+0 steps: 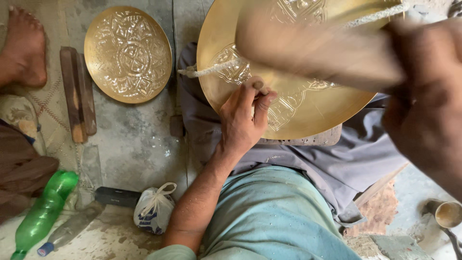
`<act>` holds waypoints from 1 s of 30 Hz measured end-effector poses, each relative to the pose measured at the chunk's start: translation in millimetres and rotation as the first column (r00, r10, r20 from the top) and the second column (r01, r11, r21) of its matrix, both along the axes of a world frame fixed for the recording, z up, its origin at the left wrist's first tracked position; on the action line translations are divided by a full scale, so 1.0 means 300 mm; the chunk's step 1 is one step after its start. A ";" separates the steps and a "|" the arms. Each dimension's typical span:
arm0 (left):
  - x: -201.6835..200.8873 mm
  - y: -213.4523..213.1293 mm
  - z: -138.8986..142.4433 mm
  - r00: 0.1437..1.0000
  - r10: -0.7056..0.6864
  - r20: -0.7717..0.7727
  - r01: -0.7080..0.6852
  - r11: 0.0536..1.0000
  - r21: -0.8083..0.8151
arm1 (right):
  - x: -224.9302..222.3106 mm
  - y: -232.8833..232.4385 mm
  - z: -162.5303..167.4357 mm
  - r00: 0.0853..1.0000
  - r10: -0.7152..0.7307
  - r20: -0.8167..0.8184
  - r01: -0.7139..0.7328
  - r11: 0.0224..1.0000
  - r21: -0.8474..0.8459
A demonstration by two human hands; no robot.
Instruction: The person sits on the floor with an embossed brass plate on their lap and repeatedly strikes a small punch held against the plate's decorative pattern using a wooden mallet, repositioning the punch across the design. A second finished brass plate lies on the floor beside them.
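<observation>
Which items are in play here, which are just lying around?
In use: left hand pinching a small punch on the big brass plate; right hand with a blurred wooden mallet.
Idle: second brass plate, wooden sticks, green bottle, white bag, metal cup.

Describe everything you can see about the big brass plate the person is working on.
The big brass plate is round, golden and shiny, with engraved ornamental patterns across its face. It lies tilted on the person's lap over grey cloth, its near edge above a wooden block. A pale cord crosses it. The left hand rests on its lower left part, pinching a small tool. The blurred right hand swings a wooden mallet above it. Its top edge is out of view.
</observation>
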State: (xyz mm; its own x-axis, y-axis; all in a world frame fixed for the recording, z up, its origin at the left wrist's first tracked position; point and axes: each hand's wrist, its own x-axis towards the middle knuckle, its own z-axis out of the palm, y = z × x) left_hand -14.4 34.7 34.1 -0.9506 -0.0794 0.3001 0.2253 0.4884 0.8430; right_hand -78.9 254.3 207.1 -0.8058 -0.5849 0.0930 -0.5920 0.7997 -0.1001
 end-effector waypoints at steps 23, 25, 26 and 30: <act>0.000 -0.006 0.028 0.999 -0.037 -0.024 0.035 0.995 -0.088 | 0.026 0.003 0.035 0.999 -0.048 0.008 0.049 0.997 -0.066; -0.001 -0.006 0.026 0.998 -0.060 0.008 0.059 0.998 0.025 | 0.037 0.005 0.015 0.982 -0.134 0.137 0.161 0.963 -0.215; -0.001 -0.007 0.026 0.998 -0.059 0.000 0.059 0.998 0.004 | 0.041 0.008 0.007 0.979 -0.147 0.142 0.177 0.958 -0.225; -0.001 -0.007 0.026 0.998 -0.064 -0.004 0.064 0.998 0.006 | 0.043 0.022 -0.001 0.978 -0.166 0.126 0.186 0.968 -0.167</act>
State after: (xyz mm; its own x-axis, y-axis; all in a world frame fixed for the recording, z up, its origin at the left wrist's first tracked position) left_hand -14.7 32.6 41.8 -0.9525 -0.0205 0.3038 0.2594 0.4679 0.8449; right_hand -65.9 261.0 206.7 -0.9055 -0.4154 0.0870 -0.4212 0.8539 -0.3057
